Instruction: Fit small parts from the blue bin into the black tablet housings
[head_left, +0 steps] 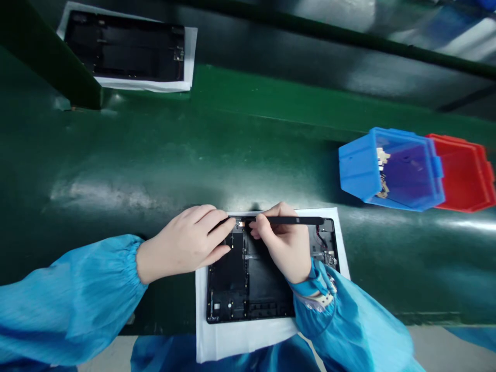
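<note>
The device (267, 287) lay at six o'clock on the desk (186, 150). The right hand (287, 243) was clamped on a tool (296, 220); the left hand (189, 238), thumb and fingers apart, was at the device's ten o'clock.

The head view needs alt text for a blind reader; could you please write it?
A person's right hand holds a slim black tool over an open black device, the left hand at its far edge. A blue bin and a red bin stand at right.
</note>
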`<state>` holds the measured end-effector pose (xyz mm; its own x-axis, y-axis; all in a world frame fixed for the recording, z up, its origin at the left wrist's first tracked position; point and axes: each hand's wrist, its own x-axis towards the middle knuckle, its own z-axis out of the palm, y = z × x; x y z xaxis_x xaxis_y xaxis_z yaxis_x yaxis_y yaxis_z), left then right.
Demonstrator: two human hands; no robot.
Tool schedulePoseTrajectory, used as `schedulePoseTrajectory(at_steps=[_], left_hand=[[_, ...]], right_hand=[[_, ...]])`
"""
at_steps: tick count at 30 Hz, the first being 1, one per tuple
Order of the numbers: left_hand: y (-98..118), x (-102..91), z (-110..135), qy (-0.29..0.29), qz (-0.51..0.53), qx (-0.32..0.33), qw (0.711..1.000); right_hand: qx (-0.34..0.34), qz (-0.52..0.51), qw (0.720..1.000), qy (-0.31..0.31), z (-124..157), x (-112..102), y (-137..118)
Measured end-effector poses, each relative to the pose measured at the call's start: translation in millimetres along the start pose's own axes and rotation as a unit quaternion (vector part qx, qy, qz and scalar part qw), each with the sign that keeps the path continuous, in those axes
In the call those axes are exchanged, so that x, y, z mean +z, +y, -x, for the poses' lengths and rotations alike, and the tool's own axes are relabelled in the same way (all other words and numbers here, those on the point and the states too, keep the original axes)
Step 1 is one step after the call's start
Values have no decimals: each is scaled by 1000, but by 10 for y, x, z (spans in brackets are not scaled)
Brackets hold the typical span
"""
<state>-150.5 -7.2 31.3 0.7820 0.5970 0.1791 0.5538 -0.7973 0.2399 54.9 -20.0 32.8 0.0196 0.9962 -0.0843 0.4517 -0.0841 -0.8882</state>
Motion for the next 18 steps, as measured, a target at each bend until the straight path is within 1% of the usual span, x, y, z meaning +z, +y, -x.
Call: schedulePoseTrajectory(at_steps=[3,6,8,9,11,13,15,18], left_hand=[[4,-4,-17,-12,-4,-1,1000],[38,-15,-49,-33,-10,-16,999],[71,-21,-76,-42,-17,-28,999],[86,-22,-89,-44,-22,-32,998],[106,-13,-109,-46,-26,-39,998],[104,9,-115,-42,-24,-41,998],[83,37,-106,-32,-19,-30,999],[43,66,-76,-20,-18,1,1000]], right_hand=[[-9,20,1000,3,-11,4,6],[-18,32,999,-3,-13,-17,13],[-25,22,999,8,-4,-51,17],[-33,13,999,24,3,-71,18],[-56,-10,996,67,18,-106,16],[-93,-41,990,99,28,-123,9],[-134,-63,983,109,27,-126,-2],[-172,-52,978,101,21,-127,-19]])
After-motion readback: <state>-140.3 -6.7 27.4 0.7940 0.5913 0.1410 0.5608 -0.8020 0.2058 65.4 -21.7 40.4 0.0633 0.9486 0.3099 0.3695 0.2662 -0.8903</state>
